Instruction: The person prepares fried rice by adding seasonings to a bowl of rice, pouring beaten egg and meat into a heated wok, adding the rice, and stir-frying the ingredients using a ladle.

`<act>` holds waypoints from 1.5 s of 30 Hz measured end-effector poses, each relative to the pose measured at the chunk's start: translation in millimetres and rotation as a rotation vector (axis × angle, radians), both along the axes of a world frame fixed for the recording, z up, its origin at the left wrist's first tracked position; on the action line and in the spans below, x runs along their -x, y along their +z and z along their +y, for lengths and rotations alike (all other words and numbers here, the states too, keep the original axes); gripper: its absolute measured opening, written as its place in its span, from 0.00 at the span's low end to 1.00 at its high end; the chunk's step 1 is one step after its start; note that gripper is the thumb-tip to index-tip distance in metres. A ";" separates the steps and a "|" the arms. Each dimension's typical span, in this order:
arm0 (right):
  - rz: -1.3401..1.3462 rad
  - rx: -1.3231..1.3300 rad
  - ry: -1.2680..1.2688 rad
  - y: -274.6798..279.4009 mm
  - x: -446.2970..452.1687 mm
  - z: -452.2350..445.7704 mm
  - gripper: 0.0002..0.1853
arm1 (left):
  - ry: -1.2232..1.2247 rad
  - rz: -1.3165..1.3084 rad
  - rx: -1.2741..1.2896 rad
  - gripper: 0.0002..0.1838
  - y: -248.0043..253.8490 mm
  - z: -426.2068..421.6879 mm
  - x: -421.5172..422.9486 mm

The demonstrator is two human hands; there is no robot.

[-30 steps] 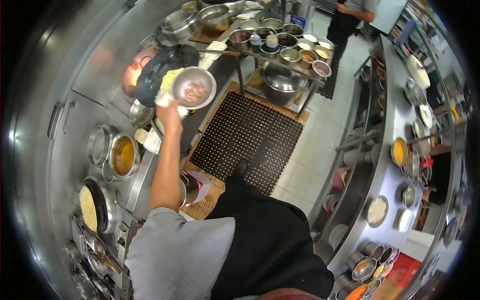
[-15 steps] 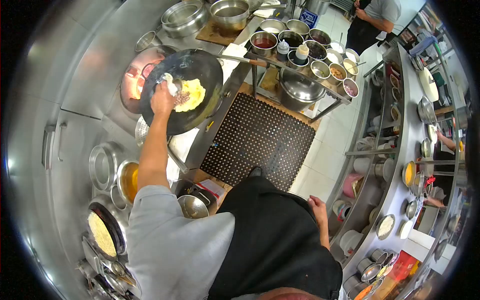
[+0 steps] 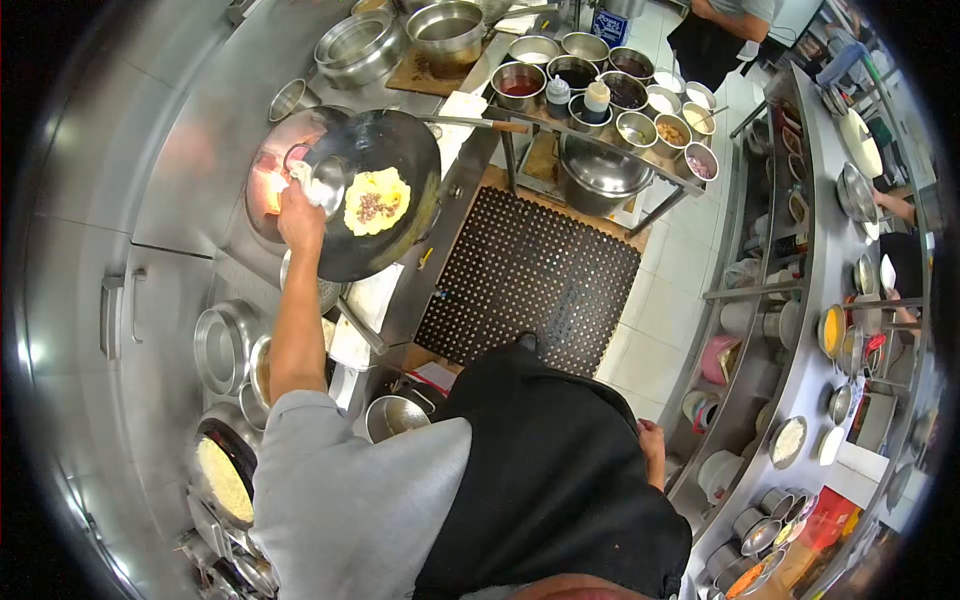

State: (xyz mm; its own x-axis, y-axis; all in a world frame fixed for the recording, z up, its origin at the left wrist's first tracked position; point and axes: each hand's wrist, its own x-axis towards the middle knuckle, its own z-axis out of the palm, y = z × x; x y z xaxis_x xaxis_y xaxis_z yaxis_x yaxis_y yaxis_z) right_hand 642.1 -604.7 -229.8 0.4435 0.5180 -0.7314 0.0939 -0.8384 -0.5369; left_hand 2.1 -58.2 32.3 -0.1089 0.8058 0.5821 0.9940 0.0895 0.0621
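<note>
One left hand (image 3: 302, 222), clutching a white cloth (image 3: 304, 175), has left the egg (image 3: 388, 186) in the wok (image 3: 408, 150), exposing its brown bits (image 3: 372, 206); I cannot tell the right hand's (image 3: 652, 442) grip.

The person wore a light grey shirt (image 3: 360, 510) of plain, softly creased cloth. Its left sleeve (image 3: 305, 425) was short and loose, ending near the elbow in a straight hem, with the left forearm (image 3: 297, 350) bare below it. A wide black apron (image 3: 545, 470) covered the front of the body, matte and lightly wrinkled, with one tiny pale speck low on its right side. The right sleeve was hidden by the dark cloth. The left hand (image 3: 300, 222) and right hand (image 3: 651, 440) were ungloved. One dark shoe (image 3: 528, 342) showed a rounded toe.
</note>
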 end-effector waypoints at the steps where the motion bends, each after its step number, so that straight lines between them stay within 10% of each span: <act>1: -0.009 -0.018 -0.012 -1.2 -3.3 -2.0 0.24 | -0.021 0.025 -0.079 0.25 -0.5 -12.0 -1.8; 6: 0.003 -0.110 0.084 17.1 -18.9 -12.7 0.23 | 0.153 0.066 0.234 0.26 -52.1 -78.6 15.5; 11: 0.006 -0.105 0.049 -63.6 -66.2 -106.1 0.23 | 0.344 -0.417 -0.195 0.31 1.2 -75.3 -38.5; 14: -0.027 -0.060 -0.105 -44.6 -84.7 -146.3 0.23 | -0.068 -0.324 -0.746 0.34 13.9 -44.1 -118.2; 16: -0.161 -0.063 -0.030 -27.7 -102.0 -186.7 0.22 | 0.044 -1.339 -0.188 0.18 33.8 -72.9 -222.1; 22: -0.011 0.020 -0.601 -29.7 -129.8 -296.2 0.25 | -0.593 -1.552 0.402 0.22 -88.8 -133.8 -490.6; 32: 0.166 0.058 -1.026 -35.8 -44.3 -389.9 0.21 | -0.942 -1.664 1.397 0.17 -103.3 -389.8 -895.9; 45: 0.151 0.105 -1.708 19.2 26.3 -416.4 0.23 | -1.313 -1.106 1.762 0.23 -148.1 -543.1 -1172.5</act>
